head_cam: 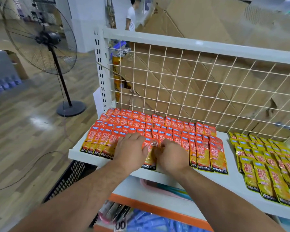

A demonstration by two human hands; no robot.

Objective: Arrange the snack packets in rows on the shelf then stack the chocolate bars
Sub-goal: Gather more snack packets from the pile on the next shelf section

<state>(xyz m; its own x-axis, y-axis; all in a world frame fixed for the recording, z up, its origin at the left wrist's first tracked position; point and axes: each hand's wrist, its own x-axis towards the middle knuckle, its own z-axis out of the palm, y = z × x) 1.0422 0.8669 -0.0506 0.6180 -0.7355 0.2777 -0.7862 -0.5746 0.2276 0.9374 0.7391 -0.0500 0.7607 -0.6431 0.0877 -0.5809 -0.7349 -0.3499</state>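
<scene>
Orange snack packets [159, 126] lie in overlapping rows on the white shelf [94, 156]. To the right, yellow snack packets [264, 164] lie in rows too. My left hand [131, 153] rests flat with spread fingers on the front row of orange packets. My right hand [170, 156] has curled fingers that pinch an orange packet [149, 158] in the front row, between both hands. No chocolate bars are in view.
A wire mesh back panel [199, 91] with cardboard behind it closes the shelf's rear. Lower shelves hold blue and pink items [151, 220]. A black crate [69, 178] sits below left. A standing fan [45, 46] is on the floor at left. A person [131, 15] stands far behind.
</scene>
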